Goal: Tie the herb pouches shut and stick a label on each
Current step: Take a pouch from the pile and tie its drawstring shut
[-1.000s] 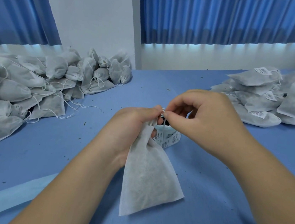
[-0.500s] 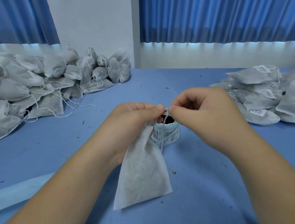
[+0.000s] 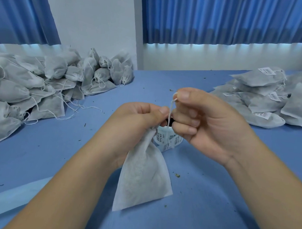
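A white fabric herb pouch (image 3: pixel 143 174) hangs in mid-air over the blue table (image 3: pixel 211 207). My left hand (image 3: pixel 136 120) grips its gathered neck. From the neck a thin white drawstring (image 3: pixel 172 107) runs straight up, and my right hand (image 3: pixel 206 121) pinches its top end between thumb and forefinger. Behind the pouch's neck stands a roll of printed barcode labels (image 3: pixel 169 140), partly hidden by my hands.
A heap of pouches without labels (image 3: pixel 36 85) with loose strings fills the left side. A stack of labelled pouches (image 3: pixel 281 96) lies at the right. Bits of dried herb (image 3: pixel 177 175) are scattered on the table. Blue curtains (image 3: pixel 234 20) hang behind.
My right hand has risen, drawing the string upward and taut from the pouch's neck. My left hand keeps its grip on the neck.
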A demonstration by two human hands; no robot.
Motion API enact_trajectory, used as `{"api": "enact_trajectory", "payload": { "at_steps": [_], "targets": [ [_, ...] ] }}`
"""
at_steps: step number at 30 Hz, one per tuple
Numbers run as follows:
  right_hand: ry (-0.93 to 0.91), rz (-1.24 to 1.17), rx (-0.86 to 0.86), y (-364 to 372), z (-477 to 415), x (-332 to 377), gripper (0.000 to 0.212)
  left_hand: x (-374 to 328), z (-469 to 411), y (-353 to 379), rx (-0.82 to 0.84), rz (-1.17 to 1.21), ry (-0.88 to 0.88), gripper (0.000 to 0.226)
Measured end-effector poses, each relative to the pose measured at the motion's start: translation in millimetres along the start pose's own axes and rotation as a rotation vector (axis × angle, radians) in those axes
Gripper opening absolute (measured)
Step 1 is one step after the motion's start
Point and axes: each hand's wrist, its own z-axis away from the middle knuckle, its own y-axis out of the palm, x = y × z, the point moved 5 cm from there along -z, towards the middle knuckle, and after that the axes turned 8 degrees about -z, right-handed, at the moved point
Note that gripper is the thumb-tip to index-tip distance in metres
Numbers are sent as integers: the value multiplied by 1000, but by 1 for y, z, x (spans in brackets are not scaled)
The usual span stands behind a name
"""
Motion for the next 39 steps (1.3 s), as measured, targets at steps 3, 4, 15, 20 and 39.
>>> {"api": "enact_trajectory", "payload": {
  "at_steps": [3, 4, 15, 20, 39],
  "targets": [
    [98, -37, 35, -4, 2, 3, 14, -4, -2, -11, -154, -83, 50, 25],
    [156, -20, 43, -5, 3, 2, 17, -5, -3, -14, -205, -129, 78, 23],
    [113, -169, 1, 2, 2, -5, 13, -1, -4, -6, -102, -179, 78, 25],
    [92, -245, 77, 11, 4, -11, 10, -5, -6, -15, -273, -277, 140, 22],
    [86, -167, 46, 11, 7, 1, 49, -9, -1, -13, -211, -236, 151, 24]
  ]
}}
